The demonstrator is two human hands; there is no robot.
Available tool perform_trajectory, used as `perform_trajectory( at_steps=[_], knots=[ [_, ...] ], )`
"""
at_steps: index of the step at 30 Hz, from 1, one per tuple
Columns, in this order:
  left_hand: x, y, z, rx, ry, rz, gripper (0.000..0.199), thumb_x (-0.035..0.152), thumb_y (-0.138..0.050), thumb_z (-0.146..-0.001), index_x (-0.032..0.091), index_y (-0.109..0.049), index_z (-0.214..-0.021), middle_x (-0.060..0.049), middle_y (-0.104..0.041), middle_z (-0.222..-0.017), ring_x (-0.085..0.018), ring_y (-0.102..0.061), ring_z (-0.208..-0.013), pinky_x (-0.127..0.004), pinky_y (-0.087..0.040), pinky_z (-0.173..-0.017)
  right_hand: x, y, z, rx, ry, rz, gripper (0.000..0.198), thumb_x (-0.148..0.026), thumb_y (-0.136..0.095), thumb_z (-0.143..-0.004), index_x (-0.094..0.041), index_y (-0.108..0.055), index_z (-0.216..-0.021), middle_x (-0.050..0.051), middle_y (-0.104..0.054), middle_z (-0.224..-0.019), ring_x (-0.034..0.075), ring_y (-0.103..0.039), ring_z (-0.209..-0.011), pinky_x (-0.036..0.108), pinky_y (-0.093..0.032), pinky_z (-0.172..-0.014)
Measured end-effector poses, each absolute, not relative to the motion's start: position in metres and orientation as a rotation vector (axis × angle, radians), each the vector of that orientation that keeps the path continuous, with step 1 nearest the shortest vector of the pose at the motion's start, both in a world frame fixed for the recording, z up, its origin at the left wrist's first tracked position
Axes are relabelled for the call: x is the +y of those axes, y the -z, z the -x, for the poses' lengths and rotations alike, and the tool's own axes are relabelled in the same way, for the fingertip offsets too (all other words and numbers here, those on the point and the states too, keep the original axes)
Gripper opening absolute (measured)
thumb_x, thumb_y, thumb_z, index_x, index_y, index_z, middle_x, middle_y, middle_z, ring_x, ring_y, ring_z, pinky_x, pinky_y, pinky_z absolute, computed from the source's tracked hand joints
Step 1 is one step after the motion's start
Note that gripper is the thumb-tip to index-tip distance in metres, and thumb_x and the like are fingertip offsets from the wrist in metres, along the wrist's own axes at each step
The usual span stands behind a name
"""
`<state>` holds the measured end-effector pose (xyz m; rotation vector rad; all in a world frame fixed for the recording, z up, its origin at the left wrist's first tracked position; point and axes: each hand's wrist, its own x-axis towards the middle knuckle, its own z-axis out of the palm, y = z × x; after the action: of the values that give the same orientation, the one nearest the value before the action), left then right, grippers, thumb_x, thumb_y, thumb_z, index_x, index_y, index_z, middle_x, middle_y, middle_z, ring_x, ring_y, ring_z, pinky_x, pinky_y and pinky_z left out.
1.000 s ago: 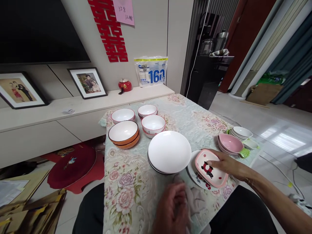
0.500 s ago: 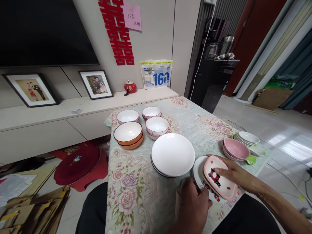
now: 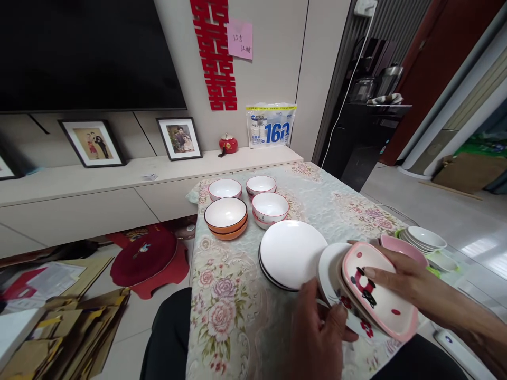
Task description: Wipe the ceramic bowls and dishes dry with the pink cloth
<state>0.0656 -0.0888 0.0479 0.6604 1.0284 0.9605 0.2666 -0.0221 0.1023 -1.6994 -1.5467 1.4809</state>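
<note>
My right hand holds a rounded-square pink-rimmed dish with a cartoon figure, thumb pressed on its inside face and fingers out of sight at the far edge. Beneath that dish lies another, mostly covered. Under both is a round white plate with red flowers, tilted, its near rim pinched by my left hand. Just left of it stands a stack of larger white plates. Partly behind my right hand are a pink dish and a stack of small white dishes.
Orange bowls and several white bowls with red rims stand at the table's far left. Behind the flowered tablecloth runs a low cabinet with a red jar, framed photos and a plastic bag. A red stool stands left.
The flowered plate and the pink-rimmed dishes have come up and tilted in both hands, and now overlap the pink dish behind. The view has swung left.
</note>
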Motion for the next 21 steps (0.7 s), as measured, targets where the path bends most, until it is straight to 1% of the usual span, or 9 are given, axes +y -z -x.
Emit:
perform_trajectory(
  at_steps=[1,2,5,8,11,14,17,21],
  knots=[
    [-0.087,-0.052,-0.059,1.06,-1.031,-0.718,0.07,0.045,-0.073,-0.073,0.017,-0.055,-0.134,-0.015,-0.068,-0.11,-0.027,-0.07,-0.084,-0.033,-0.059,-0.066,-0.017,-0.106,-0.257,-1.549,-1.492,1.669,0.063,-0.061,-0.071,-0.069,-0.024,-0.065,-0.119,0.008,-0.074,-0.081,0.028,-0.069,-0.068,0.036,-0.056,-0.054],
    [-0.084,-0.055,-0.052,1.058,-1.073,-0.763,0.068,0.046,-0.071,-0.074,0.015,-0.055,-0.133,-0.015,-0.067,-0.11,-0.026,-0.07,-0.081,-0.034,-0.06,-0.066,-0.011,-0.109,-0.248,-1.554,-1.503,1.631,0.066,-0.061,-0.071,-0.069,-0.023,-0.063,-0.122,0.008,-0.074,-0.085,0.028,-0.07,-0.069,0.035,-0.056,-0.055],
    [-0.071,-0.061,-0.029,1.074,-1.131,-0.818,0.065,0.045,-0.068,-0.075,0.011,-0.056,-0.13,-0.016,-0.068,-0.109,-0.023,-0.069,-0.074,-0.036,-0.061,-0.066,0.01,-0.111,-0.22,-1.626,-1.497,1.527,0.065,-0.057,-0.072,-0.068,-0.02,-0.062,-0.121,0.009,-0.074,-0.092,0.025,-0.069,-0.073,0.033,-0.055,-0.059],
    [-0.055,-0.061,-0.01,1.109,-1.175,-0.863,0.059,0.039,-0.066,-0.078,0.012,-0.056,-0.13,-0.015,-0.069,-0.111,-0.025,-0.07,-0.079,-0.037,-0.061,-0.069,0.032,-0.106,-0.195,-1.678,-1.535,1.42,0.061,-0.055,-0.073,-0.067,-0.017,-0.063,-0.114,0.008,-0.073,-0.091,0.024,-0.068,-0.076,0.032,-0.055,-0.063],
    [-0.041,-0.057,0.003,1.182,-1.17,-0.858,0.059,0.033,-0.066,-0.077,0.012,-0.055,-0.131,-0.014,-0.071,-0.109,-0.026,-0.072,-0.074,-0.038,-0.061,-0.064,0.05,-0.095,-0.179,-1.659,-1.604,1.355,0.058,-0.051,-0.075,-0.065,-0.016,-0.063,-0.11,0.009,-0.074,-0.094,0.024,-0.069,-0.079,0.034,-0.056,-0.068],
    [-0.033,-0.054,0.012,1.257,-1.125,-0.924,0.056,0.027,-0.063,-0.078,0.012,-0.055,-0.131,-0.015,-0.071,-0.11,-0.027,-0.073,-0.073,-0.039,-0.061,-0.064,0.059,-0.085,-0.171,-1.663,-1.617,1.345,0.055,-0.048,-0.076,-0.065,-0.016,-0.064,-0.109,0.01,-0.074,-0.1,0.025,-0.07,-0.084,0.036,-0.057,-0.074],
    [-0.027,-0.053,0.018,1.29,-1.072,-1.021,0.05,0.024,-0.06,-0.08,0.013,-0.057,-0.129,-0.017,-0.067,-0.119,-0.025,-0.073,-0.074,-0.035,-0.061,-0.063,0.064,-0.08,-0.17,-1.668,-1.622,1.353,0.053,-0.047,-0.074,-0.067,-0.015,-0.065,-0.109,0.011,-0.075,-0.1,0.026,-0.07,-0.085,0.038,-0.057,-0.077],
    [-0.021,-0.053,0.021,1.382,-0.968,-1.109,0.045,0.02,-0.056,-0.084,0.013,-0.056,-0.129,-0.02,-0.052,-0.133,-0.017,-0.072,-0.065,-0.031,-0.06,-0.06,0.068,-0.079,-0.17,-1.699,-1.602,1.36,0.051,-0.046,-0.073,-0.068,-0.014,-0.066,-0.107,0.012,-0.075,-0.099,0.026,-0.07,-0.086,0.038,-0.057,-0.077]
  ],
)
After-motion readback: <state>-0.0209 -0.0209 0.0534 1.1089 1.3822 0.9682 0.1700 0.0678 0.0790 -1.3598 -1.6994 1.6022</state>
